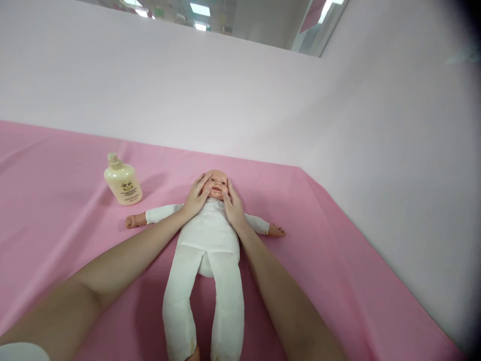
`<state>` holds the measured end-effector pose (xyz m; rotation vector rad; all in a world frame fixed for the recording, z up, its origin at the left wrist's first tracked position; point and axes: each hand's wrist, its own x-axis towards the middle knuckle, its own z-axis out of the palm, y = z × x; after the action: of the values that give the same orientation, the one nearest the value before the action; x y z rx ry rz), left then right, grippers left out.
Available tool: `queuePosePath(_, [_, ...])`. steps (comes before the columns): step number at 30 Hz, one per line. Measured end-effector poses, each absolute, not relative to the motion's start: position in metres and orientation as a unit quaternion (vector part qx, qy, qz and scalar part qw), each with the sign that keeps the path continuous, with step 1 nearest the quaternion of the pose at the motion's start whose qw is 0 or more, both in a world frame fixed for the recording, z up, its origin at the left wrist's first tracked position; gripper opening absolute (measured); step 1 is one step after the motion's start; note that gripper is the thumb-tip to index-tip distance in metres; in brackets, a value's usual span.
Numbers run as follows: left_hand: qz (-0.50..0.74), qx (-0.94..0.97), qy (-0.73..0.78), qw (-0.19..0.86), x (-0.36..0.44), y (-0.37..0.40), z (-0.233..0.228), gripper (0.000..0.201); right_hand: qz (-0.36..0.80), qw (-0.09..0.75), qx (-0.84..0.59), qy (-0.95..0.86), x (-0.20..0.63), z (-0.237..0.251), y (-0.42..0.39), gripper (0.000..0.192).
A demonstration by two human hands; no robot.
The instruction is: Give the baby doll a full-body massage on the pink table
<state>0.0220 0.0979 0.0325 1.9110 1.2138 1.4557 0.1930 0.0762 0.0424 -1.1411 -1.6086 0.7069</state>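
- My left hand (196, 194) lies flat and open on the doll (210, 235), fingers spread along the cheek on its left side of the pic; nothing gripped.
- My right hand (233, 206) is open too, fingers pressed to the other cheek, palm over the neck/shoulder area.
- Doll lies on its back on the pink sheet (56, 200), head away from me, arms out to both sides, 2 legs toward me. White cloth body, bare hands.
- Bottle (123, 181), cream-coloured w/ pump top, stands upright on the sheet near the doll's outstretched arm, apart from it, untouched.
- Progress, as I judge it: both hands are at the face, so face strokes are under way; torso, arms, legs look not yet worked, tho I can't tell if any lotion is on my palms from this angle.
- Pale wall (263, 100) behind the sheet.
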Motion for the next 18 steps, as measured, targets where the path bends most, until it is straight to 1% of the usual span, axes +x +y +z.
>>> queuePosePath(8, [0.528,0.692,0.441,0.219,0.0216,0.0991,0.0302,0.053,0.290,0.504,-0.445,-0.681,0.1939,0.0430,0.0761,0.070])
queuePosePath(18, [0.529,0.694,0.435,0.222,0.0216,0.0980,0.0321,0.055,0.294,0.499,-0.458,-0.675,0.1942,0.0408,0.0783,0.074])
